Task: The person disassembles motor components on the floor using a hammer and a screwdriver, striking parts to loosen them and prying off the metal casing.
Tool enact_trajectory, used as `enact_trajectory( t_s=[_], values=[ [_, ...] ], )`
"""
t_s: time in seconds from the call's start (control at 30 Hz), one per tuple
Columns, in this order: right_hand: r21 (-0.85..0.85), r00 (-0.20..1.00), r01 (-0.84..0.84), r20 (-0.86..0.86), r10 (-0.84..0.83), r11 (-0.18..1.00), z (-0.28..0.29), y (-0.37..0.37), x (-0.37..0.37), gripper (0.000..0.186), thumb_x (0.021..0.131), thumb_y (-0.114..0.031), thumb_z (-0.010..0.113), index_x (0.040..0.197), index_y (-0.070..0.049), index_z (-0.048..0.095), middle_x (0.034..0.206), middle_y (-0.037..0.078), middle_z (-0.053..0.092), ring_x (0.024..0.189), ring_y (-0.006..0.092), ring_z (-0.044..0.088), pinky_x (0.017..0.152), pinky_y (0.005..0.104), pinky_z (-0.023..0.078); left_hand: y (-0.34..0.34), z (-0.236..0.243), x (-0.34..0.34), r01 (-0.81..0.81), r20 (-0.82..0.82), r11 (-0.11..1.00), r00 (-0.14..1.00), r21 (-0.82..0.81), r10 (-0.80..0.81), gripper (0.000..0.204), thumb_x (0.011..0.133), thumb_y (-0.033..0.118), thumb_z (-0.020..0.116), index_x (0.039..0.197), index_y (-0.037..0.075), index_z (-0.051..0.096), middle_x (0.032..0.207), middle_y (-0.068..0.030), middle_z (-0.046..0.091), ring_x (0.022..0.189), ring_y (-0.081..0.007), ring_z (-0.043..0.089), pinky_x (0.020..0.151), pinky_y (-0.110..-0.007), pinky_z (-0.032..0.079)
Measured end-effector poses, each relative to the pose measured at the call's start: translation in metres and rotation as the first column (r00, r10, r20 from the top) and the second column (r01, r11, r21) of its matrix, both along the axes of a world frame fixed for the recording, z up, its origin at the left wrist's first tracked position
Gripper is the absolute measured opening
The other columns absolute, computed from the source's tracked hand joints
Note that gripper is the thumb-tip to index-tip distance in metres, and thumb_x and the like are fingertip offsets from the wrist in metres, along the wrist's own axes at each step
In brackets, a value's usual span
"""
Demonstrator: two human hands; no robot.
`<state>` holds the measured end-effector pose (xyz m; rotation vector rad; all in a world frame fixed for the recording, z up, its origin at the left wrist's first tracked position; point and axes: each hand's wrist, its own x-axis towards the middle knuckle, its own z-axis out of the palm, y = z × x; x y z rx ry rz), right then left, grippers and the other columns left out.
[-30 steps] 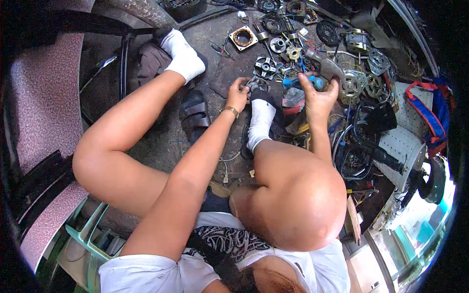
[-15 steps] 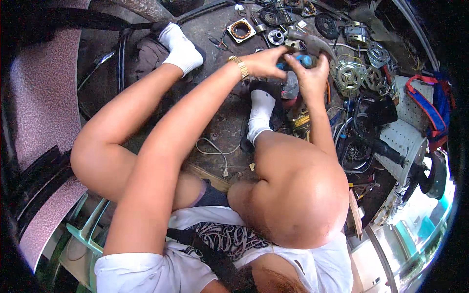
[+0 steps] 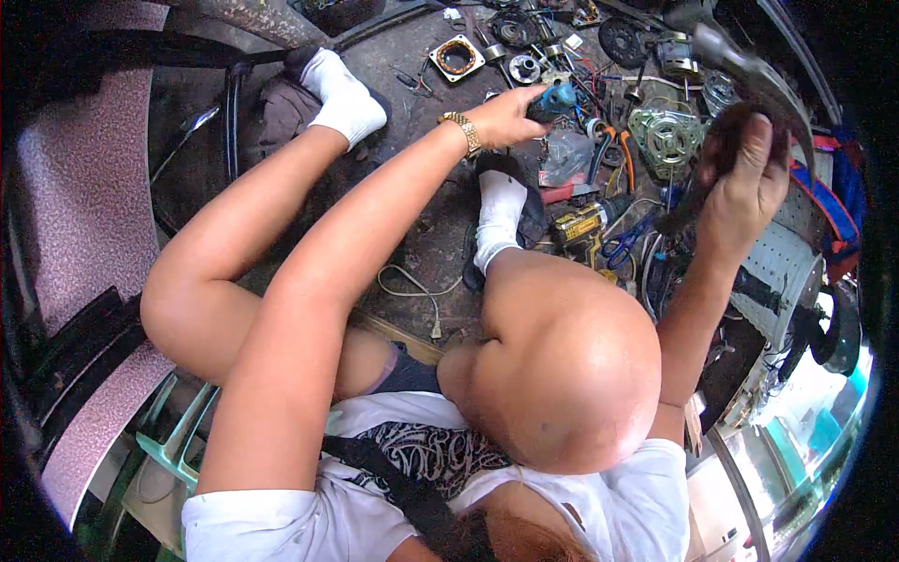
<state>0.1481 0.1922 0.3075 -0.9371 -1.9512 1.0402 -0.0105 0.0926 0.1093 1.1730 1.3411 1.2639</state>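
My left hand is over the floor beyond my right foot, its fingers closed around a blue-and-black piece whose kind I cannot make out. A gold-coloured watch is on that wrist. Out to the right, my right hand grips a hammer raised above the floor, its metal head beyond the fingers. Much of the handle is hidden by the hand. Close to my left hand lie a clear plastic bag and orange-and-black handled pliers.
A square-framed motor stator and several motor parts lie at the far side. A round metal motor housing, a yellow-and-black power drill and blue-handled scissors are to the right. A white cord with a plug lies between my legs.
My right hand has swung right and toward me with the hammer, away from my left hand. My left hand stays nearly in place on the blue-and-black piece. Pliers, drill and scissors are now uncovered.
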Motion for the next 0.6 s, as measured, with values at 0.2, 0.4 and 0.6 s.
enact_trajectory(
  t_s=[0.2,0.4,0.6],
  values=[
    [0.147,0.877,-0.281,0.441,0.192,0.948,-0.056,0.001,0.009,0.038,0.088,-0.031,0.053,0.088,0.007,0.056,0.077,0.020,0.059,0.071,0.0265,0.058,0.069,0.0364,0.044,0.002,0.016,0.004,-0.015,-0.014,0.995,1.000,-0.102,0.014,0.038,0.075,0.010,0.062,0.111,0.007,0.052,0.094,-0.0008,0.059,0.088,-0.0087,0.049,0.086,-0.027,0.040],
    [0.120,0.998,0.011,-0.068,-0.003,0.993,-0.034,-0.005,0.006,0.037,0.092,-0.033,0.047,0.097,0.002,0.057,0.071,0.002,0.056,0.062,0.0123,0.049,0.060,0.0296,0.041,0.001,0.005,0.003,0.002,-0.079,1.000,0.997,-0.030,-0.004,0.040,0.073,0.010,0.063,0.110,0.005,0.052,0.095,-0.0001,0.058,0.087,-0.0090,0.050,0.082,-0.028,0.042],
    [0.008,0.918,-0.158,0.371,0.144,0.987,-0.038,-0.006,0.010,0.040,0.092,-0.035,0.046,0.094,0.003,0.056,0.073,0.002,0.055,0.059,0.0118,0.048,0.056,0.0306,0.040,-0.009,0.011,0.004,-0.062,0.016,0.996,0.998,-0.057,0.063,0.034,0.072,0.010,0.061,0.105,0.005,0.054,0.089,0.0019,0.057,0.081,-0.0077,0.048,0.077,-0.026,0.042]
  ],
)
